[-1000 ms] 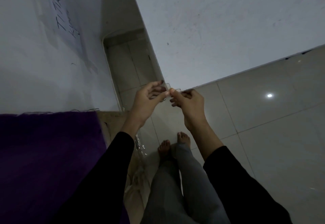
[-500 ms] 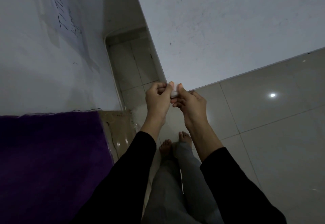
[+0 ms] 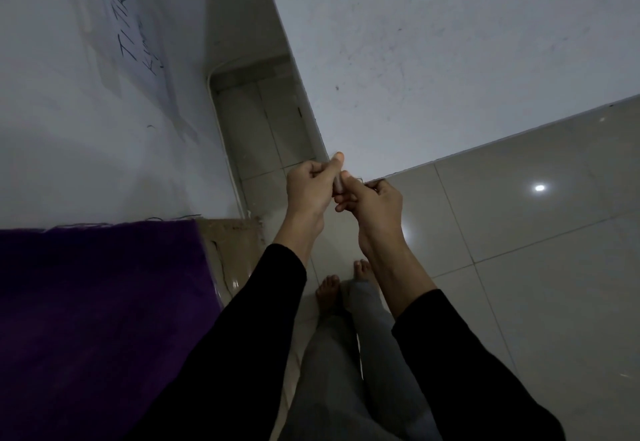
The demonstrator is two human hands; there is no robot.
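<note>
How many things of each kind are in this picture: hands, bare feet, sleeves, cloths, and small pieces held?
Hands: 2 (left hand, right hand)
Bare feet: 2
Black sleeves: 2
Purple cloth: 1
Small pale piece pinched between the hands: 1
Total: 8

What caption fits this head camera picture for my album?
The left hand and right hand pinch one small thing above bare feet on floor tiles.

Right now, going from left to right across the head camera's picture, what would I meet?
purple cloth → brown cardboard → left hand → small pale thing pinched between both hands → right hand → bright light spot on the tiled floor.
</note>
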